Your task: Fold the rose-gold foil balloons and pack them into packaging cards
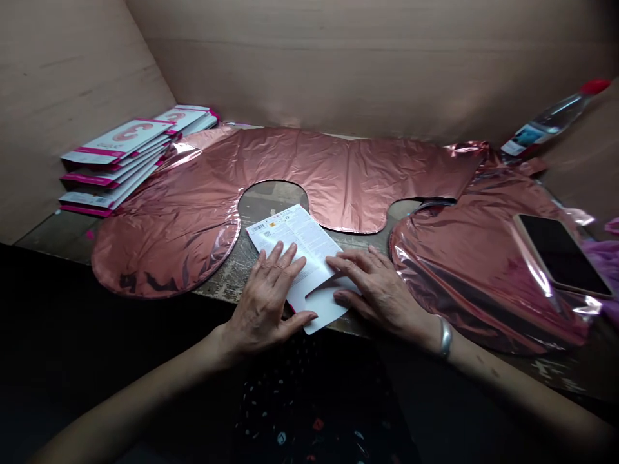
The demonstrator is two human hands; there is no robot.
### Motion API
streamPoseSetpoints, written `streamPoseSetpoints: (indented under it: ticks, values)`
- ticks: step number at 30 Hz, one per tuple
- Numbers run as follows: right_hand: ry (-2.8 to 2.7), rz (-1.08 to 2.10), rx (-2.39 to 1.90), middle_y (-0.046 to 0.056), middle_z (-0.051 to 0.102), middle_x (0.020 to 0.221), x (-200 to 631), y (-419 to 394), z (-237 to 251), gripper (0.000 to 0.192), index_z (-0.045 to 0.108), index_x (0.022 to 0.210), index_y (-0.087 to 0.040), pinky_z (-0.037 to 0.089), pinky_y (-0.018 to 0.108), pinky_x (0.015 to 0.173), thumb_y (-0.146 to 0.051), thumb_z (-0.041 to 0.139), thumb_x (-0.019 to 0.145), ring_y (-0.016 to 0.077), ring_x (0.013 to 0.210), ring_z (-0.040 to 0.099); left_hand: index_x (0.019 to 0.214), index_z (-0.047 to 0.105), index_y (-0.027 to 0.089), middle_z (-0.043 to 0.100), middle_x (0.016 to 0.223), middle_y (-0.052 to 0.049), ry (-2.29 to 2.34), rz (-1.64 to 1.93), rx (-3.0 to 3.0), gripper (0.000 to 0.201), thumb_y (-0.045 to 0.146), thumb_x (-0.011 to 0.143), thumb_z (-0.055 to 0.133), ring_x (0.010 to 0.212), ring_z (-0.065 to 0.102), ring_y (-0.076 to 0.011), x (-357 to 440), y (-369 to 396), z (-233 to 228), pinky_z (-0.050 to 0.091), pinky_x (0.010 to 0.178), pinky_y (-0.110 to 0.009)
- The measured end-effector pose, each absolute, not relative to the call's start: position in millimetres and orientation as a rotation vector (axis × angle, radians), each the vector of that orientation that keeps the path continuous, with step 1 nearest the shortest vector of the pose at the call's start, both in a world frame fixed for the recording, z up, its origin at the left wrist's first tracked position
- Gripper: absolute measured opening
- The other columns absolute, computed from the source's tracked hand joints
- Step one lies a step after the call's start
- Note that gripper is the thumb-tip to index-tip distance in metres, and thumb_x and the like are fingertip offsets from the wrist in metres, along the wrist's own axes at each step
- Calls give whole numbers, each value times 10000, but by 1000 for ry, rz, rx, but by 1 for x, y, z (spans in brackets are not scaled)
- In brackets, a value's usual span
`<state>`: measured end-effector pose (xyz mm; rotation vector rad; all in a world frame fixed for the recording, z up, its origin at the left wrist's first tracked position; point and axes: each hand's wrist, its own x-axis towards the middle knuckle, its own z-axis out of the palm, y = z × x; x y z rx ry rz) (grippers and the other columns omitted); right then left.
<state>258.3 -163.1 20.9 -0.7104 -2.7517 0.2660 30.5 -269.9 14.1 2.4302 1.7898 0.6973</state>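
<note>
A white printed cardboard envelope (pixel 309 245) lies at the table's front edge, text and a barcode facing up, its flap (pixel 324 308) folded out toward me. My left hand (pixel 271 293) rests on its left side with fingers stretched flat and thumb near the flap. On the right side, my right hand (pixel 374 283) touches the envelope with fingers extended, the thumb apart over the flap. Behind it spreads a flat rose-gold foil balloon (pixel 271 154), shaped like the numeral 3, its curves reaching left and right of the envelope.
Several white and pink packets (pixel 116 145) are stacked at the left against the wooden wall. A black-screened phone (pixel 561 251) lies on the foil at the right. Behind it a plastic bottle (pixel 551 125) with a red cap leans, and purple material (pixel 607 261) shows at the right edge.
</note>
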Motion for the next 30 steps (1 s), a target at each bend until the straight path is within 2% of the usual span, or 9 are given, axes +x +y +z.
streamPoseSetpoints:
  ticks: [3,5,8,11,15,18,22,26,30]
  values:
    - [-2681,223,-629,171,425,1494,251,-157,17,529,445,1414,-172,341,516,1093,-377,565,941,308,1342,415,1480,267,147,216,1591,-224,1893,779,2319,858,495,815,684,1491,119,-387,37,-282,12,212,1172,-616]
    - [-2709,136,-500,158,410,1515,244,-151,14,509,447,1411,-176,316,525,1101,-373,552,953,315,1352,403,1452,285,152,198,1593,-232,1905,870,2251,858,477,787,720,1488,131,-393,44,-290,9,254,1160,-610]
    - [-2735,39,-268,119,558,1391,232,-140,13,421,523,1323,-180,350,458,1054,-409,523,970,280,1249,501,1327,380,168,268,1568,-230,1914,1057,2190,667,372,798,731,1478,193,-382,56,-299,0,310,1145,-591]
    - [-2745,12,-191,95,656,1219,222,-134,16,374,595,1180,-177,403,363,903,-472,525,960,237,1097,575,1196,467,175,334,1539,-209,1925,1224,2176,436,223,826,692,1453,275,-369,64,-306,-10,348,1131,-574]
    - [-2732,-89,-254,76,693,1025,213,-136,19,375,626,1029,-184,355,357,839,-525,483,967,211,947,585,1030,583,186,279,1576,-145,1987,1288,2175,239,113,819,665,1427,320,-373,70,-314,-19,364,1119,-567]
    - [-2711,-180,-284,62,690,933,207,-141,18,364,629,977,-185,321,378,859,-508,462,978,202,866,562,1009,626,189,241,1596,-117,2006,1285,2183,236,72,807,660,1430,304,-386,72,-317,-21,357,1117,-582]
    - [-2686,-287,-285,38,693,922,199,-144,18,222,629,966,-194,302,386,855,-341,464,992,187,806,535,1000,638,179,238,1598,-119,1974,1297,2187,233,53,805,650,1435,285,-401,72,-317,-20,340,1121,-599]
    - [-2668,-301,-316,34,691,938,193,-145,18,204,628,967,-199,307,370,800,-241,432,1003,186,815,534,1007,636,178,255,1591,-127,1956,1277,2191,221,78,811,649,1433,292,-398,70,-316,-19,356,1113,-587]
    - [-2714,-188,-312,52,676,979,200,-142,19,154,613,1036,-187,331,348,802,-257,486,986,195,872,551,1026,623,183,340,1549,-147,1924,1226,2222,209,133,825,652,1413,341,-382,66,-316,-17,379,1097,-567]
